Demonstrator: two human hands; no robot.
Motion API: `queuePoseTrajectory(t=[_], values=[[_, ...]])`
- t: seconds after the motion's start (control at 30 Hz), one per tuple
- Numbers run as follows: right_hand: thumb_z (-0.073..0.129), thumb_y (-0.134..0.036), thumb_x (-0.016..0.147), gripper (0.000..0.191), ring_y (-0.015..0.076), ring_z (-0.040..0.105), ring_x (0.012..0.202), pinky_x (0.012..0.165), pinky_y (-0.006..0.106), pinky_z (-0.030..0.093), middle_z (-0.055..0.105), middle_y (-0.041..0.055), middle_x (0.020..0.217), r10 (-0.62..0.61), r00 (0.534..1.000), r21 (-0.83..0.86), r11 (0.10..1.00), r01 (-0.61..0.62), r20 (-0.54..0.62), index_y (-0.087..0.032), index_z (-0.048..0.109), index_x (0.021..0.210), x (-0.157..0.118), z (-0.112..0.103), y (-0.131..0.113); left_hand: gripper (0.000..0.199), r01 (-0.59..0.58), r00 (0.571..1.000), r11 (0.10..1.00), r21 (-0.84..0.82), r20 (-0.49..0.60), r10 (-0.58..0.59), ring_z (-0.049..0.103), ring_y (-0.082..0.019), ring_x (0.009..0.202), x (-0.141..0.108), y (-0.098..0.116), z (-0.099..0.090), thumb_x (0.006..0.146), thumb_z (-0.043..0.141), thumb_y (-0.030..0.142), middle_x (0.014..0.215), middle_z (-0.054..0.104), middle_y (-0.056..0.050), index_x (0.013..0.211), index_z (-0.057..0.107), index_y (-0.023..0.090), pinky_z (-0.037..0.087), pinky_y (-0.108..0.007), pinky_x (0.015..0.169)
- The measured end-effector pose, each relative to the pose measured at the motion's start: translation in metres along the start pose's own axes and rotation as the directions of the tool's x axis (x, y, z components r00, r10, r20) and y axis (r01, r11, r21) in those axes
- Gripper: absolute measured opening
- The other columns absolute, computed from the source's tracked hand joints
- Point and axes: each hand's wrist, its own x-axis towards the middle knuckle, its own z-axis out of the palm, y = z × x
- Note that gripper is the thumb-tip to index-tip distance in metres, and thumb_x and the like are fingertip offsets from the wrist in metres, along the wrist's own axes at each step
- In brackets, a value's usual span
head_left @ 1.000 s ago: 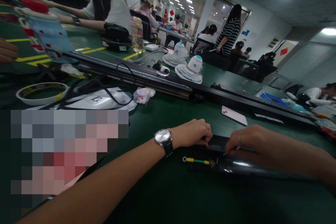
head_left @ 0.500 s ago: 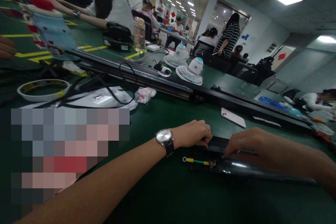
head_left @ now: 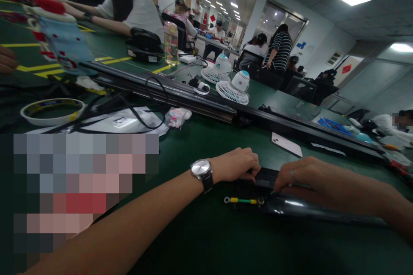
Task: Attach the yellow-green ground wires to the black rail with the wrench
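Observation:
A long dark bar-like part [head_left: 269, 177] with a glossy black surface lies on the green table in front of me. My left hand [head_left: 242, 164], fingers curled, grips its left end; the fingertips are partly hidden. Further right, my right hand [head_left: 305, 176] has its fingers bent down and pressed onto the same part; what lies under them is hidden. A short green wire [head_left: 247, 200] with yellow sleeves and a ring terminal sticks out leftward from the part's near side. Clear plastic film [head_left: 290, 204] seems to cover the near side below my right hand.
Beyond my hands lie a pale phone [head_left: 286, 144] and long black rails [head_left: 277, 121] across the table. Two white fans [head_left: 234, 88] stand behind them. At left are a tape roll [head_left: 53, 111], black cables, a small clear box [head_left: 176, 117] and a blue cup [head_left: 66, 43].
My hands and the dark part stay nearly in place; my right fingers have shifted very slightly left. A co-worker at upper left has moved their arms a little.

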Motion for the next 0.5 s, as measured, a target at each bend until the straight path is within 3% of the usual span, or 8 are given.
queuePoseTrajectory(t=[0.23, 0.5], values=[[0.056, -0.013, 0.103, 0.023, 0.0162, 0.065, 0.095, 0.084, 0.029, 0.048, 0.069, 0.0001, 0.109, -0.013, 1.0, -0.005, 1.0, 0.013, 0.011, -0.025, 0.072, 0.116, 0.0002, -0.0014, -0.0009, 0.013, 0.014, 1.0, 1.0, -0.007, -0.001, -0.014, 0.053, -0.018, 0.093, 0.0017, 0.002, -0.0007, 0.087, 0.077, 0.021, 0.095, 0.064, -0.001, 0.08, 0.066, 0.019, 0.039, -0.029, 0.081], [0.057, -0.006, 0.096, 0.027, 0.0182, 0.064, 0.09, 0.08, 0.031, 0.044, 0.07, -0.0008, 0.101, -0.033, 0.999, -0.154, 0.988, 0.031, -0.012, -0.024, 0.07, 0.111, 0.0003, -0.002, -0.007, 0.012, 0.031, 0.999, 1.0, -0.002, 0.012, -0.031, 0.054, -0.018, 0.094, 0.0032, 0.0027, 0.0008, 0.089, 0.075, 0.022, 0.098, 0.064, -0.002, 0.08, 0.068, 0.019, 0.037, -0.028, 0.076]])
